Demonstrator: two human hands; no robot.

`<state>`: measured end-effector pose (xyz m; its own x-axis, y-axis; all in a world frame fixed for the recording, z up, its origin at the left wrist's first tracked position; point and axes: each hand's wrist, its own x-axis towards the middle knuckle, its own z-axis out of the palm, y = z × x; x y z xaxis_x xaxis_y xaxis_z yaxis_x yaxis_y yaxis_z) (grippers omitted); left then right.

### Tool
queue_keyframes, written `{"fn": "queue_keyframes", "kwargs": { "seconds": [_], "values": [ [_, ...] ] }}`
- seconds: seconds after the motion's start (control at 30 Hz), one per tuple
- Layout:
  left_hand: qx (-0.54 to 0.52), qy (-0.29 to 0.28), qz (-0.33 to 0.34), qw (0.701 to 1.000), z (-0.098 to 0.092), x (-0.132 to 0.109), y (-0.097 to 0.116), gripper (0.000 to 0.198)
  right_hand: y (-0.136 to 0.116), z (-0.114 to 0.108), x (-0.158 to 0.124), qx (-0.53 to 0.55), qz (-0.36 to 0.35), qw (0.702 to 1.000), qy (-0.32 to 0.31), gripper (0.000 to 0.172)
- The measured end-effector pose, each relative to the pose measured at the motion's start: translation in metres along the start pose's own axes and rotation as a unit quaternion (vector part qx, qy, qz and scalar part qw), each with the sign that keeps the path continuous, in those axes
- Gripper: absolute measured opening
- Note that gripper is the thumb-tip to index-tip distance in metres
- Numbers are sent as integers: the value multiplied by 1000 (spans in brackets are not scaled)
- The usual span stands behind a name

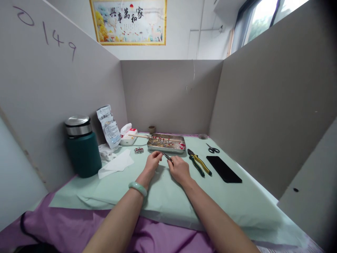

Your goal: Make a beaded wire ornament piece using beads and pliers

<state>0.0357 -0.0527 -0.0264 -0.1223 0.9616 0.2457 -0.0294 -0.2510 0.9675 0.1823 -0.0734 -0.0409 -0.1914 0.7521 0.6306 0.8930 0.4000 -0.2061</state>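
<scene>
My left hand (152, 162), with a pale green bangle (137, 188) on the wrist, is pinched shut on something too small to make out, just in front of the metal tray (181, 150). My right hand (179, 169) is closed around small dark pliers (166, 156) whose tip points left toward the left fingertips. Both hands rest on the pale green table cover (163, 196). The tray holds several small beads and metal bits, with a wooden stick (142, 136) lying across it.
Green-and-yellow pliers (199, 162), black scissors (212, 149) and a black phone (223, 169) lie to the right. To the left are a dark green flask (83, 147), white tissue (116, 164), a printed packet (107, 126), a small box (128, 135) and a bead cluster (138, 150). Grey partition walls enclose the table.
</scene>
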Motion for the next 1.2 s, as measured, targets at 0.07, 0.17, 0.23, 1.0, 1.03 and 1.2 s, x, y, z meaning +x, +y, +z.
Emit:
{"fn": "queue_keyframes", "kwargs": {
  "seconds": [0.07, 0.17, 0.23, 1.0, 1.03, 1.2],
  "values": [
    [4, 6, 4, 1000, 0, 0, -1, 25, 0, 0, 0, -18, -14, 1000, 7, 20],
    [13, 9, 8, 1000, 0, 0, -2, 24, -1, 1, 1, -36, -21, 999, 14, 21],
    [20, 14, 9, 1000, 0, 0, -2, 23, 0, 1, 1, -42, -17, 999, 18, 20],
    [175, 30, 87, 980, 0, 2, 0, 14, 8, 1, 2, -55, -22, 998, -4, 18],
    [182, 30, 90, 979, -1, 2, 0, 13, 9, 1, 2, -59, -25, 998, -4, 17],
    [239, 42, 113, 964, -2, 5, -6, 11, 10, -2, 4, -86, -44, 995, 0, 16]
  ]
}}
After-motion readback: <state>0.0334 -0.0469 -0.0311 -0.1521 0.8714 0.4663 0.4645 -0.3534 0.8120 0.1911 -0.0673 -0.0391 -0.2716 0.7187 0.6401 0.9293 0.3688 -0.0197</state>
